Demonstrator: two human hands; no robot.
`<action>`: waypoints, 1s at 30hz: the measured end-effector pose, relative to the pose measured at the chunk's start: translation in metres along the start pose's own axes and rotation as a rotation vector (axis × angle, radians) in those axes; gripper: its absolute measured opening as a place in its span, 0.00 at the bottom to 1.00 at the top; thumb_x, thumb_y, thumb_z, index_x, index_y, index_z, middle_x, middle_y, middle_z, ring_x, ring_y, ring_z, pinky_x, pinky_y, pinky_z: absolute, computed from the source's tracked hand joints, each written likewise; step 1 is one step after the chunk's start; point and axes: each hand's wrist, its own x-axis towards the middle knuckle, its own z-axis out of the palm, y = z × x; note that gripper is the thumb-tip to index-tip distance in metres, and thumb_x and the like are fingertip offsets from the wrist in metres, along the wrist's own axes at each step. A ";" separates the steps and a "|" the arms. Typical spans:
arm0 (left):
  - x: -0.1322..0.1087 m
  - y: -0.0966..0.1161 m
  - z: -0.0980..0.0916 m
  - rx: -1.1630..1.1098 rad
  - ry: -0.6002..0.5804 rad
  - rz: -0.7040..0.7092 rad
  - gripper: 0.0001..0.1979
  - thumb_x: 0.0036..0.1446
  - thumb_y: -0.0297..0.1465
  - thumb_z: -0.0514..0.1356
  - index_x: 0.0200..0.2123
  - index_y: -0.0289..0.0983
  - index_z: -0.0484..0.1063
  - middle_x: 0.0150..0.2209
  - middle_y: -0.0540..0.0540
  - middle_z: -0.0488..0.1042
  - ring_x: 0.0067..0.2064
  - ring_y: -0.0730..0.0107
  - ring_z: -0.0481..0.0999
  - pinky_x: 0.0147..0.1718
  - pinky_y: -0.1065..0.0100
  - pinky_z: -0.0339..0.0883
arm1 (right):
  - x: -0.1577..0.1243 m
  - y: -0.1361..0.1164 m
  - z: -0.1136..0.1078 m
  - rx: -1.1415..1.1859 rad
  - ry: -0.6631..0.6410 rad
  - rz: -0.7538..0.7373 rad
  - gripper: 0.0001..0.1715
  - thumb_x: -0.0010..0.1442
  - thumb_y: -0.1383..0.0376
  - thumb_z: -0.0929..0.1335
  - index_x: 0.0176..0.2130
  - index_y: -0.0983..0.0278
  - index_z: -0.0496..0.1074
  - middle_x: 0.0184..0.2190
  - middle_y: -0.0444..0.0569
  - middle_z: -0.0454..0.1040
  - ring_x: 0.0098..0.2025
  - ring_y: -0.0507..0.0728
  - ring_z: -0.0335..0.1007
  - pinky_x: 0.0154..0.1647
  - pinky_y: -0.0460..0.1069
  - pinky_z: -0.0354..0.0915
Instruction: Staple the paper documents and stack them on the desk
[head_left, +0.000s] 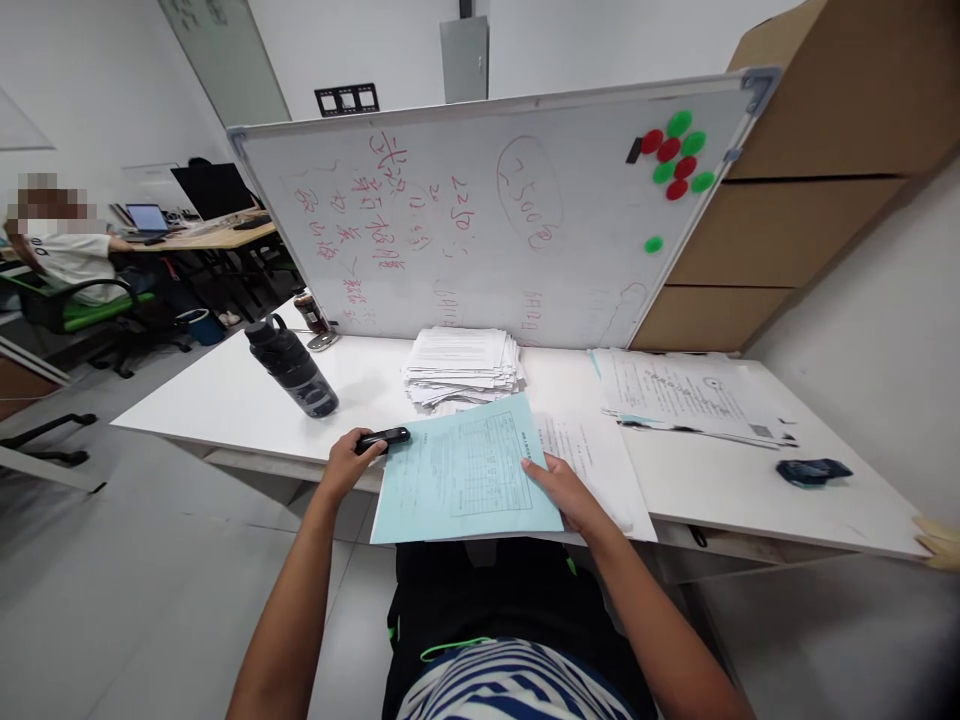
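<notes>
My left hand (pixel 351 464) is closed around a small black stapler (pixel 384 438), whose far end meets the upper left corner of a light-blue printed sheet (pixel 465 475). Whether its jaws are pressed together on the paper I cannot tell. At the sheet's right edge my right hand (pixel 562 490) grips it, thumb on top and fingers underneath. The blue sheet is held at the table's front edge, and how many pages lie under it is hidden. White printed papers (pixel 592 460) lie on the table beneath and to the right of it.
A thick paper stack (pixel 463 362) stands behind the sheet. To the left are a dark water bottle (pixel 292 368) and a small bottle (pixel 310 310). More papers (pixel 675 395) and a dark object (pixel 814 471) lie right. A whiteboard (pixel 480 220) leans behind; a person (pixel 71 255) sits far left.
</notes>
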 end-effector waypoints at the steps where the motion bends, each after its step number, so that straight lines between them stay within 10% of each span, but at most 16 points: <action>1: 0.000 0.003 -0.004 -0.028 -0.038 -0.014 0.23 0.54 0.53 0.58 0.39 0.39 0.75 0.36 0.46 0.78 0.40 0.60 0.75 0.39 0.64 0.67 | 0.001 0.000 -0.001 0.011 -0.009 0.010 0.28 0.59 0.51 0.73 0.54 0.63 0.75 0.46 0.55 0.81 0.48 0.65 0.79 0.53 0.61 0.73; 8: 0.030 0.030 -0.003 -0.215 0.087 -0.106 0.28 0.57 0.55 0.53 0.38 0.36 0.75 0.43 0.41 0.79 0.48 0.56 0.76 0.49 0.60 0.66 | 0.005 -0.006 -0.005 0.060 -0.087 0.051 0.30 0.59 0.50 0.72 0.56 0.62 0.72 0.50 0.55 0.79 0.50 0.65 0.78 0.56 0.60 0.71; 16: 0.064 0.090 0.030 0.289 0.165 0.066 0.21 0.61 0.48 0.53 0.41 0.39 0.76 0.46 0.36 0.77 0.53 0.44 0.71 0.52 0.48 0.61 | 0.005 -0.003 -0.005 0.065 -0.080 0.035 0.30 0.60 0.51 0.71 0.57 0.62 0.72 0.50 0.54 0.80 0.50 0.64 0.78 0.56 0.60 0.70; 21: 0.069 0.084 0.060 0.424 0.354 -0.002 0.21 0.59 0.42 0.57 0.49 0.33 0.73 0.60 0.26 0.66 0.68 0.30 0.50 0.59 0.31 0.43 | 0.004 -0.003 -0.007 0.042 -0.074 0.059 0.31 0.60 0.50 0.71 0.58 0.60 0.71 0.51 0.54 0.79 0.50 0.65 0.78 0.55 0.60 0.72; 30: 0.059 0.086 0.074 0.484 0.366 0.220 0.18 0.63 0.31 0.51 0.55 0.35 0.69 0.67 0.32 0.58 0.72 0.45 0.40 0.65 0.34 0.27 | 0.002 -0.003 -0.005 -0.027 -0.053 0.079 0.32 0.61 0.48 0.71 0.60 0.58 0.70 0.51 0.52 0.79 0.50 0.65 0.77 0.53 0.60 0.73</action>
